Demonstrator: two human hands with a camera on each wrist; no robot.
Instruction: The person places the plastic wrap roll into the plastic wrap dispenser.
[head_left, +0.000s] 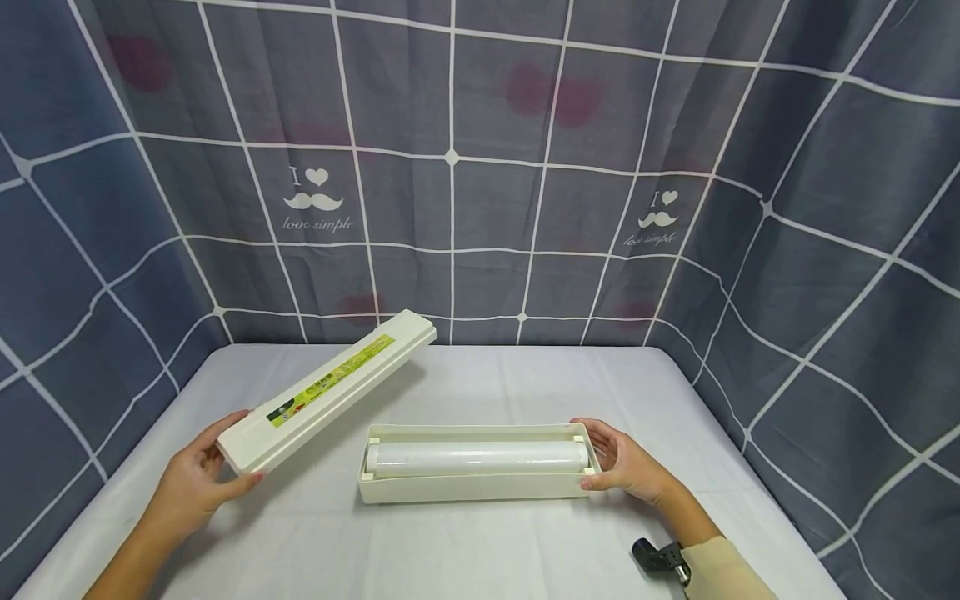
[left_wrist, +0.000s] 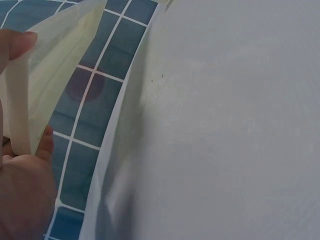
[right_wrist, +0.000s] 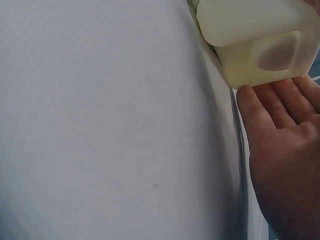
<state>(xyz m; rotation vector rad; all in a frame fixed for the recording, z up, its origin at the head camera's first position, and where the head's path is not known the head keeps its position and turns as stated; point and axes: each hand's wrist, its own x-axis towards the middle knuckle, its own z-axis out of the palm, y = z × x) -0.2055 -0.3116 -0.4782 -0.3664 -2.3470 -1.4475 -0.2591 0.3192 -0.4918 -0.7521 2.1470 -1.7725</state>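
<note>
My left hand (head_left: pixel 186 487) grips the near left end of a long cream lid (head_left: pixel 322 408) that has a green and yellow label. The lid is raised and tilted, its far end up to the right. In the left wrist view, the thumb and fingers hold the end of the lid (left_wrist: pixel 62 65). A matching cling film box (head_left: pixel 472 490) sits uncovered on the table, with a roll of cling film (head_left: pixel 480 458) lying inside. My right hand (head_left: pixel 633 468) holds the box's right end, thumb in front and fingers behind. The right wrist view shows its fingertips against the box (right_wrist: pixel 250 25).
A white cloth covers the table (head_left: pixel 480 550). Grey-blue checked curtains (head_left: pixel 487 200) stand behind it and along both sides. A small black device (head_left: pixel 656 557) is at the right wrist beside a beige sleeve (head_left: pixel 723 571).
</note>
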